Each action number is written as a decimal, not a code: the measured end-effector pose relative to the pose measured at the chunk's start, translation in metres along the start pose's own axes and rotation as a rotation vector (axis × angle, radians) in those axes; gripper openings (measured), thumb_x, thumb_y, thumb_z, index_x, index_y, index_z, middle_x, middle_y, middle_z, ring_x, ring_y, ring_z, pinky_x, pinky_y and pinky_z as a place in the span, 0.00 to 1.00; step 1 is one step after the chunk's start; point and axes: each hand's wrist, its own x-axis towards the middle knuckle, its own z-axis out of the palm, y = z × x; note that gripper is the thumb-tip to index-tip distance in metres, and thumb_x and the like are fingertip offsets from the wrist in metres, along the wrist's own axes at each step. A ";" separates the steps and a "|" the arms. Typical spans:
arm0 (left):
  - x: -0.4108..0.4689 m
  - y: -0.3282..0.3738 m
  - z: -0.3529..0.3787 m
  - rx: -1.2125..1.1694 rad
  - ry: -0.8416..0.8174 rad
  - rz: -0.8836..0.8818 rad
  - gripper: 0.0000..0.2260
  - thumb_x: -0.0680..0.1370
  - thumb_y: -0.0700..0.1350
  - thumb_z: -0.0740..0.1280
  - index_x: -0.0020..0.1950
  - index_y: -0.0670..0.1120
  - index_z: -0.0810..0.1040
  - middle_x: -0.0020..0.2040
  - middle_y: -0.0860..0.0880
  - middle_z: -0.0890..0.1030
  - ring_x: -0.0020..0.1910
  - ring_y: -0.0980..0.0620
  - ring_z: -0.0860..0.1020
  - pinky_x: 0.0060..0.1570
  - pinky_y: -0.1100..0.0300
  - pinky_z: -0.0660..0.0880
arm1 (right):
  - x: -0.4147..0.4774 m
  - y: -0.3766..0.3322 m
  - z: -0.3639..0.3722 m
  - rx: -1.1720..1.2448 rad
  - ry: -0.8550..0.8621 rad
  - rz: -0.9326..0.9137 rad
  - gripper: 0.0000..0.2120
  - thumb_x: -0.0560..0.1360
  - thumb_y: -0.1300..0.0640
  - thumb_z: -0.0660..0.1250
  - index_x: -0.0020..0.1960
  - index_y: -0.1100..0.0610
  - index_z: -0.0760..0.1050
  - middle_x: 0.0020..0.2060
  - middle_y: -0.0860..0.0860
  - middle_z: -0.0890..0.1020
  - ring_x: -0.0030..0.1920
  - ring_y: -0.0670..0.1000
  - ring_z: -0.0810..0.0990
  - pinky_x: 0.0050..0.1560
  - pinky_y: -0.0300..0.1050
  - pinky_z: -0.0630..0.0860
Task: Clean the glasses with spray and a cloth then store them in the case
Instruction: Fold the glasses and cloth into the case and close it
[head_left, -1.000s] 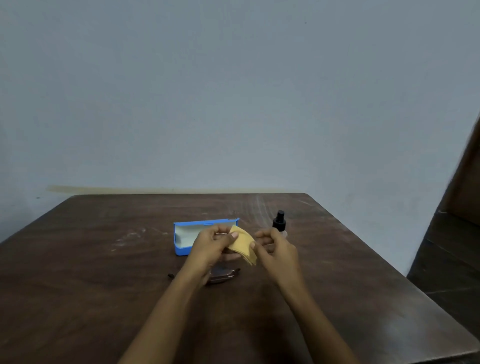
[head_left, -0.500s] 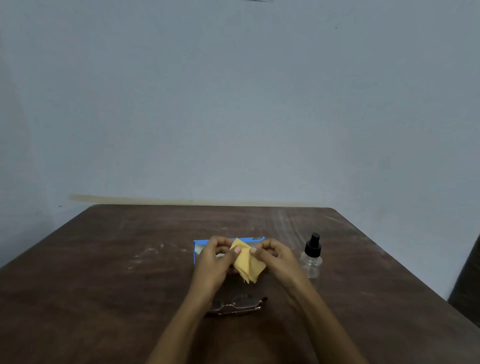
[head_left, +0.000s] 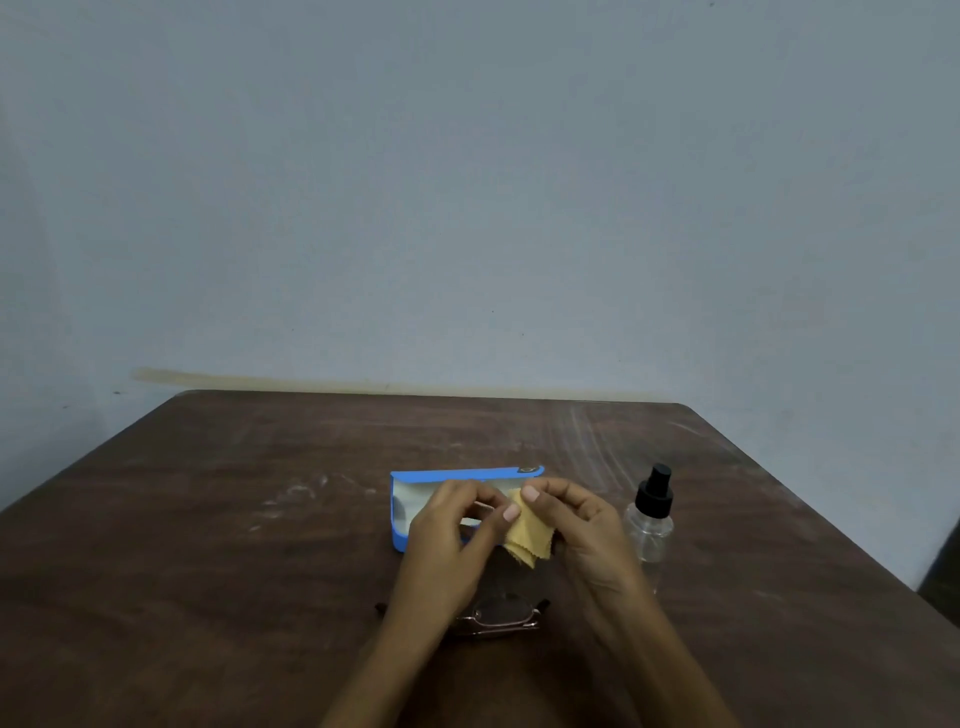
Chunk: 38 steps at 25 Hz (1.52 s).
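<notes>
**A:** Where is the folded yellow cloth (head_left: 527, 538) sitting?

**B:** Both grips are pinching its top edge, the left hand (head_left: 447, 540) and right hand (head_left: 587, 530) closing thumb and forefinger on it, in front of the open blue glasses case (head_left: 415, 480).

**A:** And the glasses?

**B:** The dark-rimmed glasses (head_left: 498, 618) are lying on the brown wooden tabletop (head_left: 208, 571) (the left wrist is hiding part of them). The clear spray bottle (head_left: 649, 525) is standing just right of the hands.

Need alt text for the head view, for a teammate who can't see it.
The left hand and right hand pinch a folded yellow cloth above a dark wooden table, in front of an open blue case. The glasses lie on the table nearer the person, and a clear spray bottle with a black cap stands upright to the right.
</notes>
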 end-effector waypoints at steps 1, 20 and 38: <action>-0.001 0.000 0.001 -0.027 -0.005 -0.017 0.01 0.73 0.46 0.68 0.41 0.51 0.77 0.42 0.54 0.80 0.43 0.63 0.76 0.38 0.74 0.71 | -0.001 0.001 0.001 -0.001 0.013 0.003 0.08 0.62 0.58 0.71 0.40 0.60 0.80 0.38 0.60 0.81 0.41 0.57 0.78 0.44 0.52 0.76; -0.002 -0.008 0.002 -0.259 -0.088 -0.229 0.12 0.70 0.45 0.72 0.53 0.47 0.79 0.45 0.56 0.83 0.43 0.65 0.80 0.40 0.74 0.74 | -0.002 0.013 -0.004 -0.145 -0.053 -0.091 0.11 0.70 0.53 0.67 0.49 0.54 0.83 0.47 0.58 0.85 0.54 0.61 0.80 0.56 0.56 0.75; -0.006 -0.004 0.004 -0.183 -0.079 -0.284 0.14 0.79 0.42 0.57 0.39 0.56 0.78 0.39 0.53 0.82 0.37 0.60 0.80 0.39 0.70 0.74 | -0.003 0.014 -0.001 -0.280 0.032 -0.185 0.07 0.70 0.65 0.70 0.47 0.57 0.82 0.39 0.49 0.86 0.42 0.44 0.83 0.38 0.33 0.77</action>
